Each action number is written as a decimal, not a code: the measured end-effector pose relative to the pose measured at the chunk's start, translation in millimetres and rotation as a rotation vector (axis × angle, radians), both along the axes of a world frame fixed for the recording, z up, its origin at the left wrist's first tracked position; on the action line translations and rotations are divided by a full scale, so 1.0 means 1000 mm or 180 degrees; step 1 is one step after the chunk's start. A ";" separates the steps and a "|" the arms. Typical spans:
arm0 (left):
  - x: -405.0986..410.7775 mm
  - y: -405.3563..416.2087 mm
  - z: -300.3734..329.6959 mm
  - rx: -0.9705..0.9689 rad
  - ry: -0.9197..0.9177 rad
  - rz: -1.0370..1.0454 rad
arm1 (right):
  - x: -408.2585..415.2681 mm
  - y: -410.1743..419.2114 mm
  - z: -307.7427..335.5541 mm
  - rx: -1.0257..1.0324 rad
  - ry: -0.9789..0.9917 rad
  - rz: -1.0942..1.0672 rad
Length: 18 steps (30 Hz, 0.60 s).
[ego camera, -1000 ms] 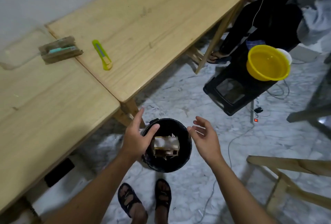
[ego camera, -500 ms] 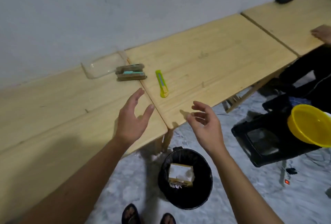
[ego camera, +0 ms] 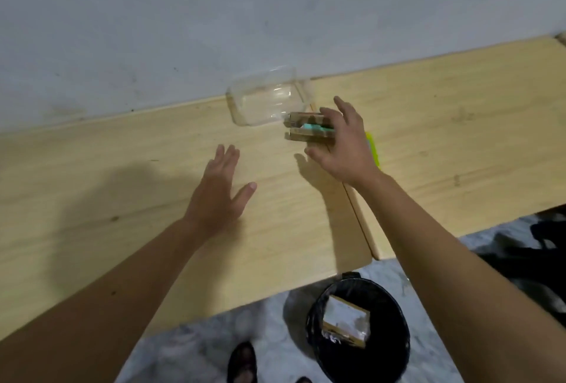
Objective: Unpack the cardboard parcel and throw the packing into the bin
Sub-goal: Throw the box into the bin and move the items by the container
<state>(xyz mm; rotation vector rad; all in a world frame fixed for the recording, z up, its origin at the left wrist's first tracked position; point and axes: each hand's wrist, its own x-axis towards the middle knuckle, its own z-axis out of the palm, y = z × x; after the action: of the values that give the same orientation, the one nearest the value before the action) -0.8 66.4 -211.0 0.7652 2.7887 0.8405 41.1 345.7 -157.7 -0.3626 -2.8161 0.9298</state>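
Right hand [ego camera: 343, 144], fingers spread, reached over small brown cardboard piece with teal insert [ego camera: 301, 128] at table's [ego camera: 122, 168] twelve o'clock, grip unclear; left hand [ego camera: 217, 196] flat, empty. Piece looked light, stiff; best pinched across long edges.

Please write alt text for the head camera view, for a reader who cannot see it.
The right hand reaches onto a small cardboard piece on the wooden table; the left hand hovers open. Cardboard packing lies in the black bin below.

two hands [ego camera: 216, 196], one bin [ego camera: 386, 300] (black), one knife [ego camera: 373, 150]
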 end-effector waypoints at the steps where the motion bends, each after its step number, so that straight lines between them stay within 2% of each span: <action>1: -0.003 0.001 -0.003 -0.0103 0.0034 -0.0142 | -0.009 0.003 -0.003 0.0073 -0.0126 0.0026; 4: -0.006 0.003 -0.011 -0.0312 0.0196 -0.0260 | -0.027 0.010 -0.013 0.0128 -0.0369 0.0100; 7: -0.005 0.000 -0.020 -0.0438 0.0578 -0.0283 | -0.032 0.013 -0.022 0.0328 -0.0322 0.0081; 9: -0.006 0.002 -0.022 -0.0488 0.0689 -0.0285 | -0.033 0.012 -0.024 0.0202 -0.0332 0.0095; 18: -0.004 0.005 -0.018 -0.0629 0.0657 -0.0158 | -0.034 0.006 -0.014 0.0192 -0.0461 0.0480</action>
<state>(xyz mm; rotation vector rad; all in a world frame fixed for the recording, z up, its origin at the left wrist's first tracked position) -5.2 71.8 -228.6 0.9292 2.9577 0.4928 7.6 351.7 -171.3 -0.2205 -3.0318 0.8773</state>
